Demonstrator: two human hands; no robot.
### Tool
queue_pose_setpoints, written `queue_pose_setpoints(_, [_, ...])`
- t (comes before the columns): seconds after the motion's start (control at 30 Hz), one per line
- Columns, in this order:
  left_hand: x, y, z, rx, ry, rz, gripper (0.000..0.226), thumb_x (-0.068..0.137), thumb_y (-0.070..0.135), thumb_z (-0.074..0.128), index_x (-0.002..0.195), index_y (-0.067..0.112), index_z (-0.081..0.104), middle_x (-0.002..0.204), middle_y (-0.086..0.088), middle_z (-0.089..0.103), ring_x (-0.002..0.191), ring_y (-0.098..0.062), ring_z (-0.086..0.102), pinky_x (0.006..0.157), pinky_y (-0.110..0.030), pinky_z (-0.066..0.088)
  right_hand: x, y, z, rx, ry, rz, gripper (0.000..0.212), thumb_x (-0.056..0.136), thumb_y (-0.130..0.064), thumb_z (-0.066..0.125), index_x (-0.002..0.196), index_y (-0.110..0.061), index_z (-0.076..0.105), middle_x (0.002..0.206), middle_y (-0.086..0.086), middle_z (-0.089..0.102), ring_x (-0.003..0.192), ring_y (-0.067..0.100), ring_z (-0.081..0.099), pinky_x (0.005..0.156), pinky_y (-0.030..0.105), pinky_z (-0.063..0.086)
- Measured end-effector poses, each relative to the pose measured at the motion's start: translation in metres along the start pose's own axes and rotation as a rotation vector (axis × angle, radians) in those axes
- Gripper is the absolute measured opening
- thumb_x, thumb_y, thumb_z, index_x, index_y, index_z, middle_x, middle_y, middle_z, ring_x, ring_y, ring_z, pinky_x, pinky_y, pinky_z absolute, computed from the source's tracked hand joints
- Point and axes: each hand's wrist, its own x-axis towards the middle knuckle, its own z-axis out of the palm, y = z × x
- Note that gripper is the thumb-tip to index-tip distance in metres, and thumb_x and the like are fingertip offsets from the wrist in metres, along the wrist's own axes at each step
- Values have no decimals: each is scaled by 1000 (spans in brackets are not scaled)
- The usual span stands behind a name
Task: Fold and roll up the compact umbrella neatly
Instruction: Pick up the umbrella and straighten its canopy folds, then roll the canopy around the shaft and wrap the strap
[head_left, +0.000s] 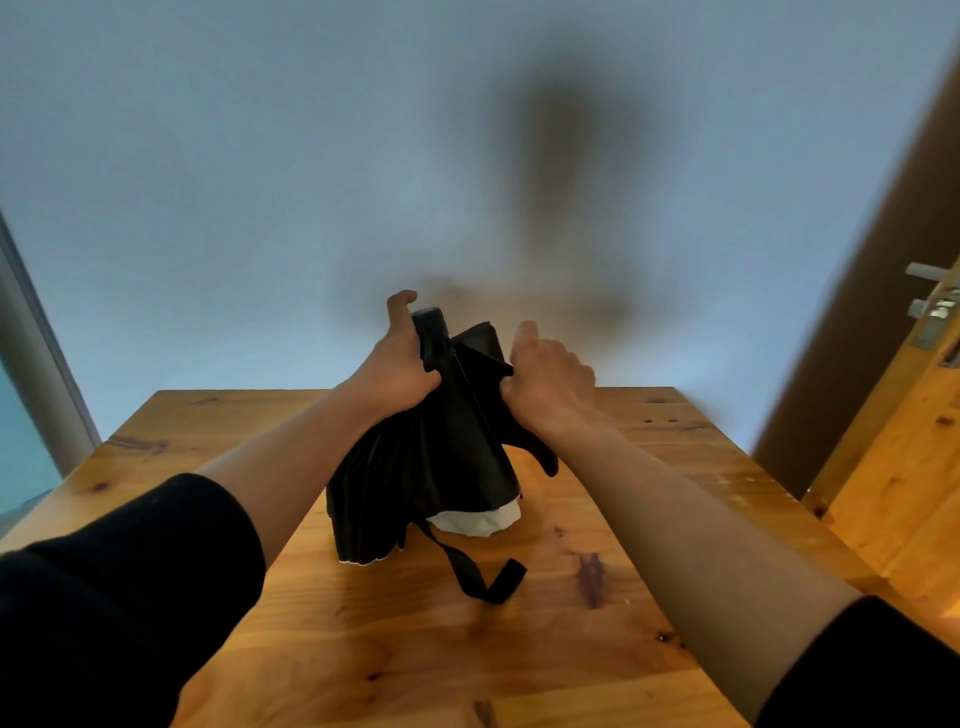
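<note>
Wooden counter (597, 649), centre frame: umbrella (431, 467) upright, left hand (397, 371) clenched round its handle (431, 332), right hand (550, 382) pinching a canopy fold. Loose strap (467, 569) trails; uneven pleats could bunch and slip.

In the middle of the frame, the left hand (397, 371) grips the black umbrella (431, 457) near its handle. The right hand (550, 382) pinches its cloth above the wooden surface (649, 519).

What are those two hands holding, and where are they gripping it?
The black umbrella. The left hand grips its handle at the top; the right hand pinches a fold of the canopy fabric beside it.
</note>
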Motion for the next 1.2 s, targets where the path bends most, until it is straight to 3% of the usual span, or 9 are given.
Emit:
queue_pose_setpoints(0.17, [0, 0, 0, -22, 47, 40, 80, 85, -7, 49, 148, 22, 9, 92, -9, 52, 71, -16, 53, 59, -24, 44, -3, 3, 1, -106, 98, 56, 8, 95, -9, 54, 98, -13, 48, 71, 0, 41, 76, 25, 45, 65, 35, 35])
queue_pose_setpoints(0.3, [3, 6, 3, 59, 78, 149, 74, 86, -3, 54, 149, 7, 16, 71, 4, 45, 64, -6, 46, 69, -26, 37, -1, 4, 5, -82, 82, 25, 10, 95, -11, 55, 104, -11, 59, 91, 6, 57, 92, 27, 59, 67, 36, 40])
queue_pose_setpoints(0.43, [8, 10, 5, 37, 149, 112, 69, 85, -4, 53, 147, 9, 27, 67, 2, 46, 66, -17, 49, 71, -24, 35, -2, 3, 15, 32, 38, -54, 16, 92, -17, 55, 102, -13, 67, 102, 7, 63, 100, 28, 60, 78, 39, 51])
queue_pose_setpoints(0.57, [13, 3, -1, -50, 233, 58, 66, 77, 3, 52, 142, 9, 39, 110, -18, 59, 100, -35, 59, 84, -38, 49, 2, 6, 11, 525, -423, -38, 31, 83, -20, 64, 114, -19, 61, 106, 3, 66, 99, 20, 63, 90, 41, 55])
queue_pose_setpoints(0.67, [10, 7, -4, -187, 253, 23, 60, 74, -3, 44, 132, 10, 50, 110, -16, 60, 88, -26, 59, 67, -19, 48, 2, 7, 9, 703, -639, -32, 46, 79, -17, 72, 122, -18, 55, 115, 6, 64, 104, 19, 63, 97, 39, 53])
queue_pose_setpoints(0.8, [3, 24, -3, -352, 264, -37, 60, 75, -19, 34, 120, 11, 60, 87, -9, 61, 65, -13, 57, 41, -9, 42, 3, 4, 21, 715, -531, 18, 77, 67, -31, 84, 130, -17, 43, 118, 3, 62, 106, 21, 64, 94, 41, 55])
queue_pose_setpoints(1.0, [-2, 30, -3, -407, 174, -149, 37, 77, -19, 38, 67, 16, 46, 53, -2, 47, 43, -11, 49, 29, -12, 33, 5, 8, 14, 804, -499, 49, 37, 75, -6, 75, 108, -11, 62, 102, 16, 70, 89, 27, 71, 82, 41, 61])
queue_pose_setpoints(1.1, [2, 27, -2, -339, 215, -170, 33, 78, -15, 41, 96, 7, 58, 60, 4, 64, 58, -8, 65, 48, -15, 46, 7, 7, 12, 764, -486, 121, 35, 71, -4, 73, 105, -8, 64, 102, 20, 70, 87, 30, 71, 83, 46, 61])
queue_pose_setpoints(1.2, [9, 13, 2, -79, 300, -108, 76, 81, -8, 51, 149, 14, 24, 128, -12, 51, 116, -28, 54, 91, -34, 46, 7, 6, 11, 655, -496, 156, 37, 67, -4, 70, 104, -5, 63, 101, 21, 69, 86, 32, 70, 82, 51, 60])
